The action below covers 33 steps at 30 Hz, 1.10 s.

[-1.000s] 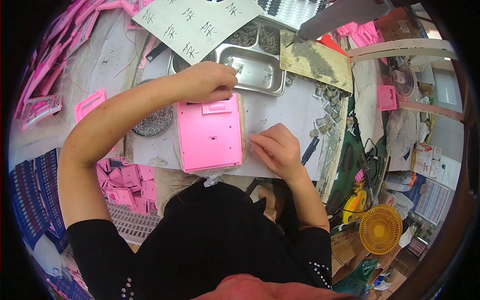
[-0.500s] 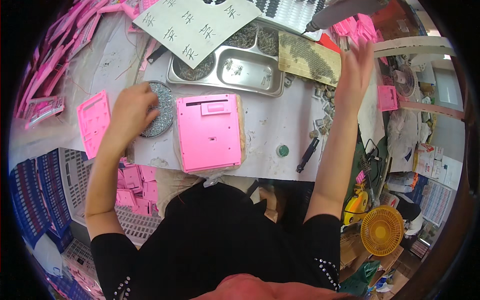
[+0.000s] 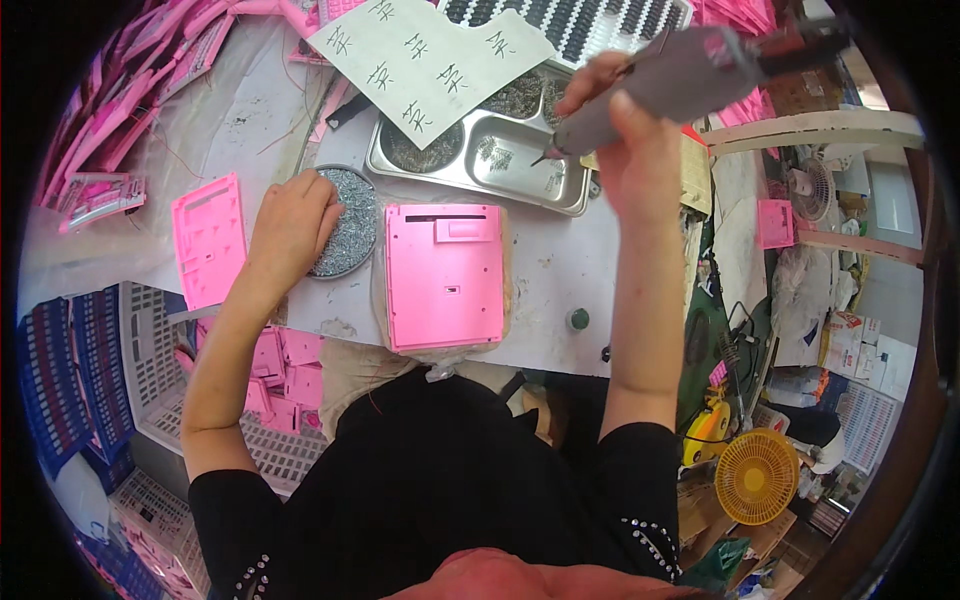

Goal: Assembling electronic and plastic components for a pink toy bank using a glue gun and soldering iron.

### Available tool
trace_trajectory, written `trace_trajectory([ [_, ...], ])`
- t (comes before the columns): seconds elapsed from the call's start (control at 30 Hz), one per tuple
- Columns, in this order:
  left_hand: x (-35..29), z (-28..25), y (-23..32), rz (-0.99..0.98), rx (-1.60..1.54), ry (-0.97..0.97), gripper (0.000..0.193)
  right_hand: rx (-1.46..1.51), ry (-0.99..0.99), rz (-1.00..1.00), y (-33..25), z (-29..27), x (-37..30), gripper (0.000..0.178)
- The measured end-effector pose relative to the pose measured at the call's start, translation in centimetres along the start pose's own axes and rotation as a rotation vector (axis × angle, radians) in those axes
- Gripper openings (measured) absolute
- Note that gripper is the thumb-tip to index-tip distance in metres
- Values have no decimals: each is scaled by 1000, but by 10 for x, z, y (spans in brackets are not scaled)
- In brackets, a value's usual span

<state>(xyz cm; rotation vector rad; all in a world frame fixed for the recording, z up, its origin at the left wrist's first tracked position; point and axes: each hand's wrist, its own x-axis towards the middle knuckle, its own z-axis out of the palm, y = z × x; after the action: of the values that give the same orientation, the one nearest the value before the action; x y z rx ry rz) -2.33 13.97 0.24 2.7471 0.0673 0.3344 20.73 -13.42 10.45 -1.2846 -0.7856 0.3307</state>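
A grey electric screwdriver [image 3: 655, 90] is in my right hand [image 3: 640, 150], fingers wrapped round its body. Its thin bit points left, over the steel compartment tray [image 3: 580, 195]. At the left, my left hand [image 3: 297, 222] reaches into a round dish of small silvery screws [image 3: 350, 225], its fingers curled together; whatever they pinch is too small to make out. Between my arms a pink plastic housing [image 3: 447, 290] lies flat on a padded block, with a slot along its top and several small holes. A second pink plastic panel [image 3: 210, 240] lies left of my left forearm.
A white sheet with handwriting [image 3: 430, 65] covers part of the steel tray. Behind stands a white tray with rows of black parts [image 3: 570, 25]. Pink parts are piled at the far left [image 3: 100, 110]. A small green-capped bottle [image 3: 577, 319] stands near the table's front edge.
My right hand has taken hold of the electric screwdriver and brought it left and nearer. My left hand's fingers have drawn together at the screw dish. The whole view has shifted slightly.
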Motion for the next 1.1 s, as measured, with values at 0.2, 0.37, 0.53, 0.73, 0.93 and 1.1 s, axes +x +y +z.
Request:
trace_trajectory([
  [0.2, 1, -1, -12, -3, 31, 1, 20, 87, 112, 97, 7, 21, -51, 40],
  [0.37, -9, -10, 77, 158, -267, 54, 14, 362, 157, 188, -14, 68, -83, 43],
  [0.53, -23, 28, 104, 163, -652, -76, 21, 221, 138, -24, -16, 94, -108, 37],
  [0.73, -24, 34, 102, 187, -686, -36, 12, 244, 149, -64, 3, 104, -112, 33],
  [0.93, -3, 52, 95, 176, -798, -11, 16, 247, 216, -98, 26, 113, -100, 35],
  [1.1, 16, 48, 77, 193, -609, 28, 22, 258, 225, -166, 37, 113, -89, 36],
])
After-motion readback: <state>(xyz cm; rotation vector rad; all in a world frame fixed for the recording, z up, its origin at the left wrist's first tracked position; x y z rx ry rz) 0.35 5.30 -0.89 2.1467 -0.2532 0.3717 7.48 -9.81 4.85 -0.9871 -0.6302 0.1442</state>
